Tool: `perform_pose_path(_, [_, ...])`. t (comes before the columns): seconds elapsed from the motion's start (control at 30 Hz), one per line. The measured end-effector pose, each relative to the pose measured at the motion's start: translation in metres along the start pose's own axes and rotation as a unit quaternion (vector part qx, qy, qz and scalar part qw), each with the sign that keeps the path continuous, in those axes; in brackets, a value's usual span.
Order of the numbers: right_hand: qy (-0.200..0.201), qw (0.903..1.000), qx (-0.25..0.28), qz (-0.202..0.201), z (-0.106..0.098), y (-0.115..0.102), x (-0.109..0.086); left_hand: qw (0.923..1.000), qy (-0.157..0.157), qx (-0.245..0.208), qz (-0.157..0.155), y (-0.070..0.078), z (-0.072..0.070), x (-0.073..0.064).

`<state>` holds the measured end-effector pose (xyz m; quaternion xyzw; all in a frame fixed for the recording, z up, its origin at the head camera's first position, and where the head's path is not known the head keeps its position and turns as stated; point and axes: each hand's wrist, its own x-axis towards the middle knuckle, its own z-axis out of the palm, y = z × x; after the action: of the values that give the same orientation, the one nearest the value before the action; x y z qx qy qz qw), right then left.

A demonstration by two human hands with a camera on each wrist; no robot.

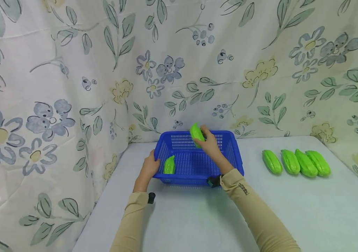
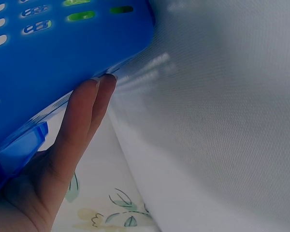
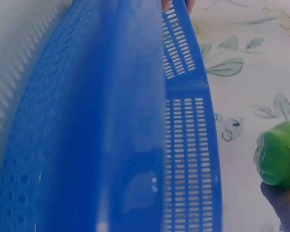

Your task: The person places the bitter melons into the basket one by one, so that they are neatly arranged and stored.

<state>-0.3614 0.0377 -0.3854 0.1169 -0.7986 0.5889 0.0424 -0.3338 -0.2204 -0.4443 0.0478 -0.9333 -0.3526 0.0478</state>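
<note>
A blue plastic basket (image 1: 194,181) with slotted walls stands on the table. My left hand (image 1: 149,165) holds its left side; in the left wrist view the fingers (image 2: 79,113) lie against the outside wall. My right hand (image 1: 210,142) grips a green ridged bitter melon (image 1: 196,134) above the far part of the basket. That bitter melon (image 3: 280,154) shows at the right edge of the right wrist view, with part of a finger or thumb below it. Another bitter melon (image 1: 169,166) lies inside the basket at the left.
To the basket's right, a bitter melon (image 1: 272,162) lies slightly apart from a row of more bitter melons (image 1: 305,163) on the white tabletop (image 1: 323,217). A floral curtain (image 1: 223,70) hangs behind and along the left side.
</note>
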Motion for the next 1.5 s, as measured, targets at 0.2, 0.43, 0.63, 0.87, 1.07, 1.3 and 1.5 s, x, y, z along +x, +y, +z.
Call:
perform_pose_path(0.2, [-0.001, 0.9999, -0.008, 0.009, 0.009, -0.001, 0.002, 1.0000, 0.001, -0.004, 0.006, 0.001, 0.000, 0.000])
perform_pose_path(0.43, [-0.007, 0.9999, -0.008, 0.012, 0.018, -0.001, 0.004, 1.0000, 0.003, -0.001, 0.004, 0.001, 0.000, 0.001])
perform_pose_path(0.63, [-0.013, 0.9997, -0.017, 0.013, 0.026, 0.000, 0.004, 1.0000, 0.006, -0.001, 0.006, 0.001, 0.000, 0.000])
perform_pose_path(0.87, [-0.027, 0.9993, -0.017, 0.020, 0.033, 0.000, 0.003, 1.0000, 0.004, 0.000, 0.003, 0.002, 0.000, -0.002])
perform_pose_path(1.07, [-0.033, 0.9990, -0.012, 0.029, 0.038, 0.003, 0.004, 1.0000, 0.006, 0.000, 0.008, 0.002, 0.001, -0.001])
perform_pose_path(1.3, [-0.048, 0.9980, -0.027, 0.030, 0.043, 0.000, 0.001, 1.0000, 0.005, -0.003, 0.007, 0.002, 0.000, -0.002])
perform_pose_path(1.5, [-0.052, 0.9974, -0.040, 0.030, 0.048, 0.001, 0.002, 0.9999, 0.006, 0.002, 0.008, 0.002, 0.000, -0.002])
